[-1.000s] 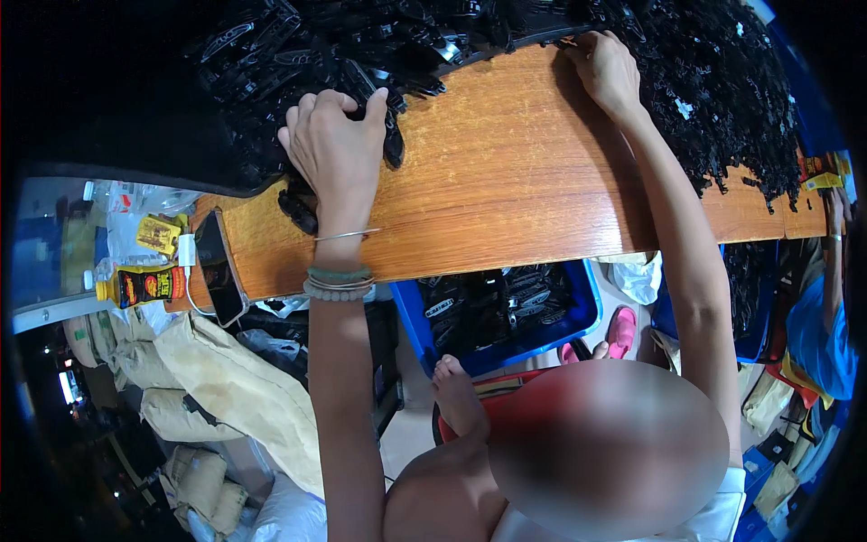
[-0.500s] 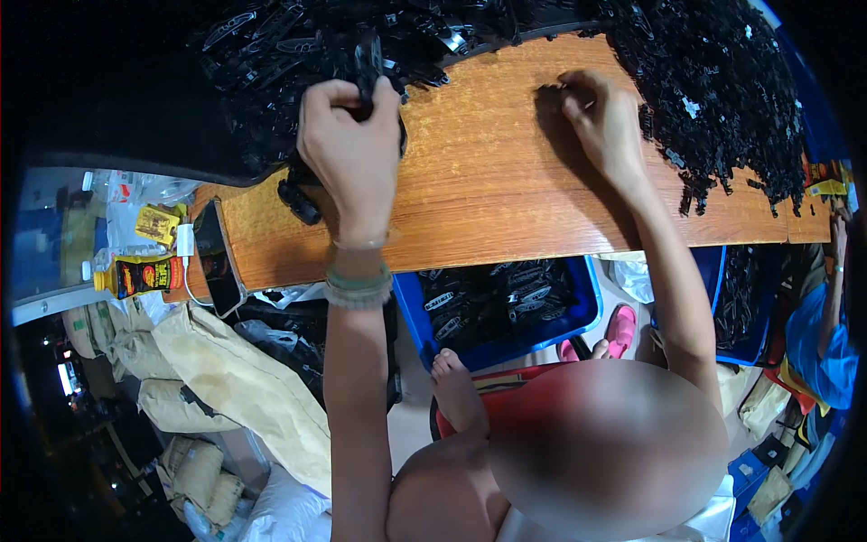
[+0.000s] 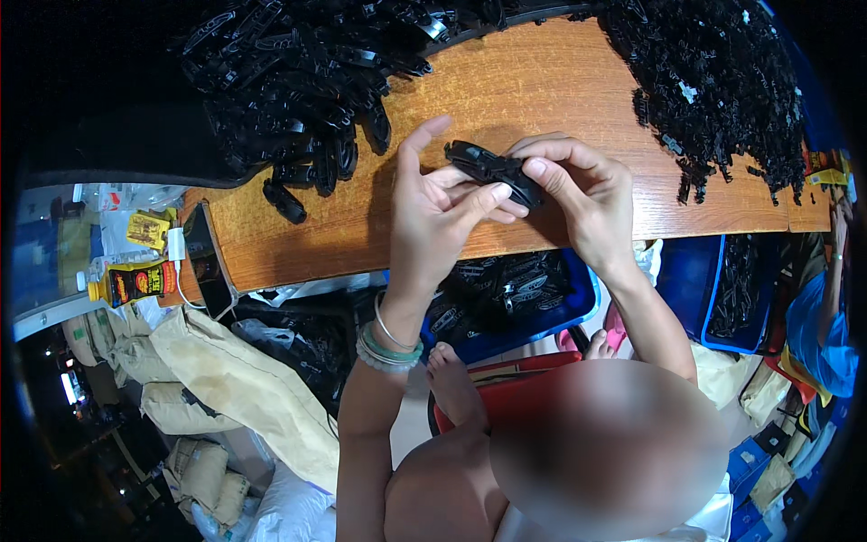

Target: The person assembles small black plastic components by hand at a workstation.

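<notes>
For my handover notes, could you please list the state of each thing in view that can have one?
Left hand: closed on the black part, index finger raised.
Right hand: pinching it.
Black part: held above the wooden table.
Left heap: loosely piled.
Right heap: loosely piled.
Middle bin: open, holding black parts.
Right bin: open, holding black parts.
Phone: screen dark.

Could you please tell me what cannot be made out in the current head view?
All in the head view:
Black part: right end, covered by the right hand.
Middle blue bin: far side, hidden under the tabletop.
Small black pieces at right: too small to tell apart.
Co-worker: partly cut off by the right rim.
Lower centre: whatever lies behind the blurred patch.
</notes>
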Motion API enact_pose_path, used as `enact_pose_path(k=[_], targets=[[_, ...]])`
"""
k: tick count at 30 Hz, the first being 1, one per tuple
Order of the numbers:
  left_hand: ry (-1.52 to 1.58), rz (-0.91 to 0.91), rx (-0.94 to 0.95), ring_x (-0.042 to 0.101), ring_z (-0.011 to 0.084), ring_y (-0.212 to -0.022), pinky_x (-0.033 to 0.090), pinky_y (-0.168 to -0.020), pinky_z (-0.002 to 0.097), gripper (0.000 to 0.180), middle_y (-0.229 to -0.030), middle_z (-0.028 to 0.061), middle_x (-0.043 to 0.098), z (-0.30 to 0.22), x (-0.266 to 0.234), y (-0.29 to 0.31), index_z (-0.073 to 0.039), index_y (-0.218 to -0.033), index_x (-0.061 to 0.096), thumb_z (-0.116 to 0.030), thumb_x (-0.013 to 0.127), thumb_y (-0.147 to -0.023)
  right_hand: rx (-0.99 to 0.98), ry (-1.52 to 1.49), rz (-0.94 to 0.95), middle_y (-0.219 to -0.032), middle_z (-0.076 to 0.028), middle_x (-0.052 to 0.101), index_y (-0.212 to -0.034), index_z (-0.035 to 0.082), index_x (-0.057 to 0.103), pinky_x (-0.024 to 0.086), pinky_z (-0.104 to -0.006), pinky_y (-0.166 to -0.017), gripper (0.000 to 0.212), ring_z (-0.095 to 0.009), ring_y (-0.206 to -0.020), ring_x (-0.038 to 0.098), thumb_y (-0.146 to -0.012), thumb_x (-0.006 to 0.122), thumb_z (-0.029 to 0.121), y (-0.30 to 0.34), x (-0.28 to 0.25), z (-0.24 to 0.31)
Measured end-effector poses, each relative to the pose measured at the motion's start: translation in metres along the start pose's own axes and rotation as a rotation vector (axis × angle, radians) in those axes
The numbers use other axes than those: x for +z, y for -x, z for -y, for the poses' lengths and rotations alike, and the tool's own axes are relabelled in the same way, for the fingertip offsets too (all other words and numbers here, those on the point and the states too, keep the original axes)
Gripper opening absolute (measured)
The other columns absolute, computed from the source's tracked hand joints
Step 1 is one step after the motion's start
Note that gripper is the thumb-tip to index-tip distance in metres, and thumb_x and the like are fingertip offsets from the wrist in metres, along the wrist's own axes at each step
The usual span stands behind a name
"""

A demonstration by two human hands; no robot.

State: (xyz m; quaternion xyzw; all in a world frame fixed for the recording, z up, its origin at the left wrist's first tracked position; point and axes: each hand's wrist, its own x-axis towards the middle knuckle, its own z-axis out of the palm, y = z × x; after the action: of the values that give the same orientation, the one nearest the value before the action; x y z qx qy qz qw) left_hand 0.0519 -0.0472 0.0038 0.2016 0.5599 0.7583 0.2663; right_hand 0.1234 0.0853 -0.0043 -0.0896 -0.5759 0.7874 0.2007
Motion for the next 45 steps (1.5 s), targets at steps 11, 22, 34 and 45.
enact_pose_path(k=[11,22,34,45], targets=[[-0.104,0.006,-0.018,0.067,0.0280,-0.075,0.058,-0.066,0.0288,0.021,-0.087,0.0225,0.062,-0.007,-0.003,0.006,0.005,-0.098,0.044,0.007,0.056,-0.081,-0.437,0.603,-0.042,-0.083,-0.010,0.062,-0.083,-0.001,0.061,0.047,-0.0289,-0.067,0.006,-0.020,-0.075,0.060,-0.077,0.061,-0.002,0.000,-0.004,-0.002],[-0.180,0.032,0.052,0.064,0.0147,-0.072,0.053,-0.063,0.0217,0.019,-0.081,0.0111,0.059,-0.009,0.000,0.007,0.003,-0.093,0.048,0.003,0.061,-0.079,-0.460,0.597,0.017,-0.100,-0.013,0.059,-0.086,-0.001,0.063,0.047,-0.0302,-0.070,0.016,-0.024,-0.084,0.059,-0.070,0.067,-0.002,0.007,-0.009,0.005],[-0.124,0.092,0.059,0.066,0.0219,-0.077,0.056,-0.068,0.0274,0.018,-0.086,0.0166,0.061,-0.010,0.005,0.010,0.008,-0.100,0.051,0.005,0.055,-0.083,-0.455,0.587,0.095,-0.093,-0.012,0.062,-0.087,-0.004,0.063,0.048,-0.0305,-0.073,0.017,-0.024,-0.083,0.060,-0.070,0.067,-0.003,0.007,-0.010,0.015],[-0.154,0.015,-0.011,0.064,0.0152,-0.076,0.053,-0.067,0.0225,0.018,-0.084,0.0118,0.062,-0.012,0.004,0.012,0.005,-0.096,0.053,0.005,0.061,-0.080,-0.490,0.712,0.197,-0.087,-0.010,0.063,-0.099,-0.001,0.064,0.046,-0.0285,-0.067,0.025,-0.018,-0.076,0.060,-0.073,0.067,0.001,0.006,-0.015,0.016]])
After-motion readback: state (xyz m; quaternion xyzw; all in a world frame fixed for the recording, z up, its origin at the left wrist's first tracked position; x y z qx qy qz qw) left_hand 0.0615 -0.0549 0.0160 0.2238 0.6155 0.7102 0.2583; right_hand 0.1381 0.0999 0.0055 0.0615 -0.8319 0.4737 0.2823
